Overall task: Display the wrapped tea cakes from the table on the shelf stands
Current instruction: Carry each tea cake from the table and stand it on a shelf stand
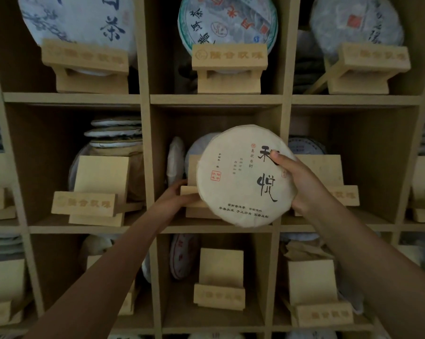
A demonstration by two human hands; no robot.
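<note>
Hands hold things at the middle cubby of the wooden shelf (216,99). The right hand (302,184) grips a round tea cake (241,177) in tan paper, thumb on its front, fingers behind its right edge. The cake is upright, in front of the middle stand (194,192). The left hand (179,194) is on that stand's left side; its fingers seem to curl round the edge, but the cake hides them. Three cakes already sit on stands in the top row.
</note>
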